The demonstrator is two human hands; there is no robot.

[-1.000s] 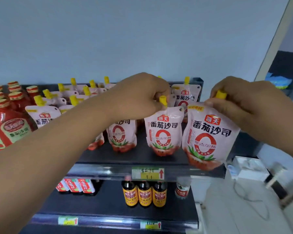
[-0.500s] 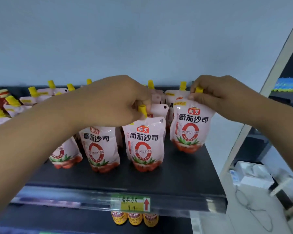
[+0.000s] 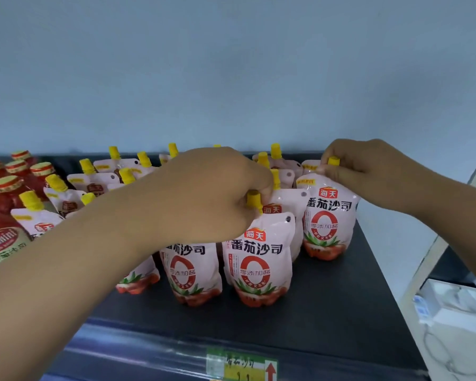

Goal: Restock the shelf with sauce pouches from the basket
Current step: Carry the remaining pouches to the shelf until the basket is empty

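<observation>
**Figure: Two hands setting sauce pouches on a dark shelf**

Nearest the camera, at the bottom of the frame, a green and yellow price tag [image 3: 241, 365] sat on the front rail of the shelf [image 3: 341, 312]. The left forearm crossed from the lower left towards the centre.

Just beyond it, two pouches stood upright on the shelf board, side by side: the left pouch [image 3: 190, 270] and the centre pouch [image 3: 259, 259]. The left hand [image 3: 209, 193] lay over their tops, fingers curled tightly around the neck of the centre pouch, whose yellow cap stuck out beside the fingertips. Whether it also gripped the left pouch could not be told, since the hand hid that top.

Slightly farther back, centre right, the right pouch [image 3: 327, 224] stood on the board. The right hand [image 3: 368, 171] pinched its top seam at the yellow cap, fingers bent close together.

Behind, rows of stocked pouches [image 3: 94, 182] filled the shelf. Red bottles [image 3: 0, 229] stood at the left edge. A pale wall [image 3: 231, 64] closed the upper frame.
</observation>
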